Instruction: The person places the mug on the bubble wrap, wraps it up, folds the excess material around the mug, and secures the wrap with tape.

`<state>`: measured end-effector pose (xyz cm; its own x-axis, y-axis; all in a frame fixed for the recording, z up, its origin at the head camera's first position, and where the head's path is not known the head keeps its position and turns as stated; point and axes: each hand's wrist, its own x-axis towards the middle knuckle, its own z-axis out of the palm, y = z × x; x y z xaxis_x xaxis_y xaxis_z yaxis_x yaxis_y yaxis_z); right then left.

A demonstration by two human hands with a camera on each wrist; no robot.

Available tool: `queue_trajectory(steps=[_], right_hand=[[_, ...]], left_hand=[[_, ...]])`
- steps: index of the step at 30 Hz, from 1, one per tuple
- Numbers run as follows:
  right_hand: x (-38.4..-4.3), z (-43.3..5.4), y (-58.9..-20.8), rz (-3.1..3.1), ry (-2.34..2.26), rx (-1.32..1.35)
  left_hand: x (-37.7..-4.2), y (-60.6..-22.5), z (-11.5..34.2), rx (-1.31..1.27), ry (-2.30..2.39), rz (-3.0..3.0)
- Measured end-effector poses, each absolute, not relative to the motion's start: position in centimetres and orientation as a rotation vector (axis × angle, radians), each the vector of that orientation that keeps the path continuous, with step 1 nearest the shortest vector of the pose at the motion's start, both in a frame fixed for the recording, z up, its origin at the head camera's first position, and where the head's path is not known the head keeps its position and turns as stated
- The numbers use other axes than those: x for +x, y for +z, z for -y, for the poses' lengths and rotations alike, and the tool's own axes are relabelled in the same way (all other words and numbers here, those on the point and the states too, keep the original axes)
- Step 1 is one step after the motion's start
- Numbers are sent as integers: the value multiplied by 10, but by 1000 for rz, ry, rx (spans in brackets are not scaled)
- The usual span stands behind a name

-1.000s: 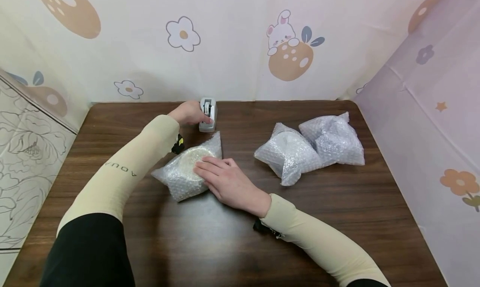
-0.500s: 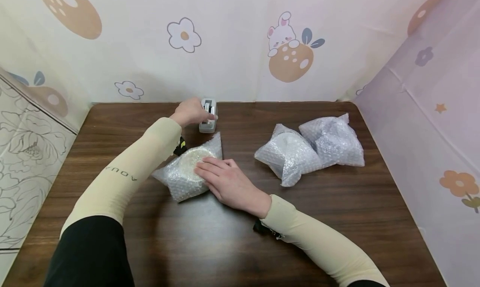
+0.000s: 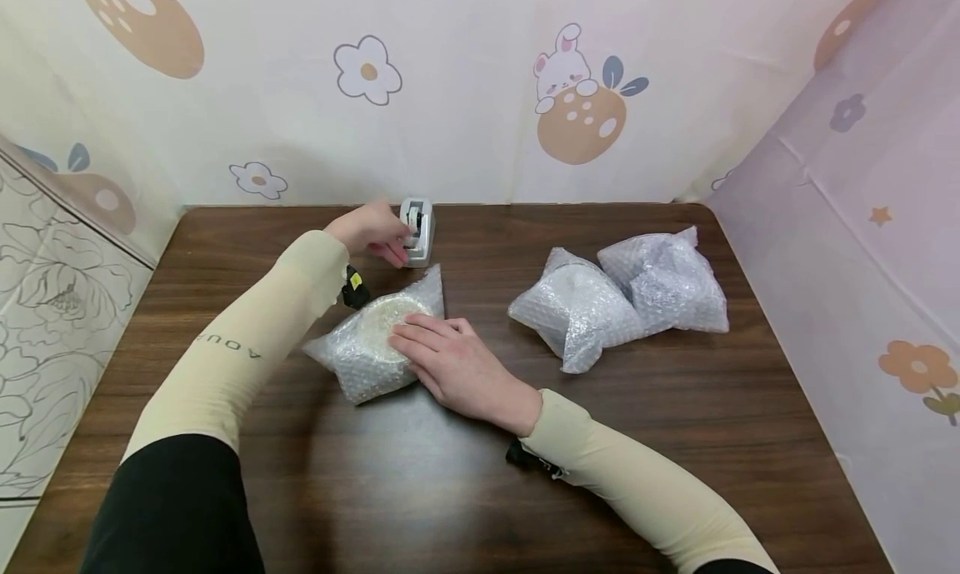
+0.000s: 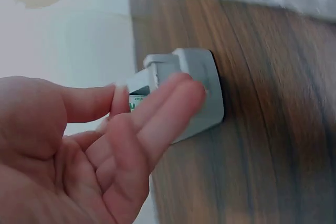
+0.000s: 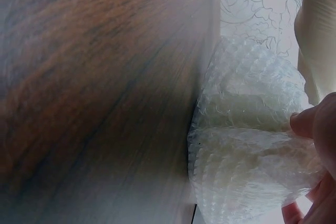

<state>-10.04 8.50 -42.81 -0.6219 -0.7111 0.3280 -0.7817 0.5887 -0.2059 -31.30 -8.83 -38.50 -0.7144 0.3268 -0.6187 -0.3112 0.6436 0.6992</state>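
My left hand [image 3: 373, 228] is at the grey tape dispenser [image 3: 424, 234] near the table's back edge. In the left wrist view, its thumb and index fingertip [image 4: 119, 98] meet in front of the tape roll [image 4: 135, 101], while other fingers reach across the dispenser's body. I cannot tell whether tape is between the thumb and index finger. My right hand [image 3: 457, 366] rests with extended fingers on a bubble-wrapped package [image 3: 367, 341], pressing its right side. A round, pale shape shows through the wrap. In the right wrist view, fingertips touch the package's [image 5: 247, 150] top.
Two more bubble-wrapped bundles, one in front [image 3: 577, 307] and one behind it [image 3: 675, 282], lie side by side at the right. The brown wooden table [image 3: 420, 491] ends at a patterned wall covering [image 3: 465, 124].
My left hand first shifted slightly right over the dispenser, then drew back left, its fingers now extended lower. My right hand and the packages have stayed put.
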Motion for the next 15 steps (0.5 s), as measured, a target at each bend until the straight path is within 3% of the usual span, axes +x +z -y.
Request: queue_trajectory(steps=[15], right_hand=[[-100, -85, -428, 2591, 461, 1245]], left_hand=[[-294, -387, 109, 17, 1257, -1987]])
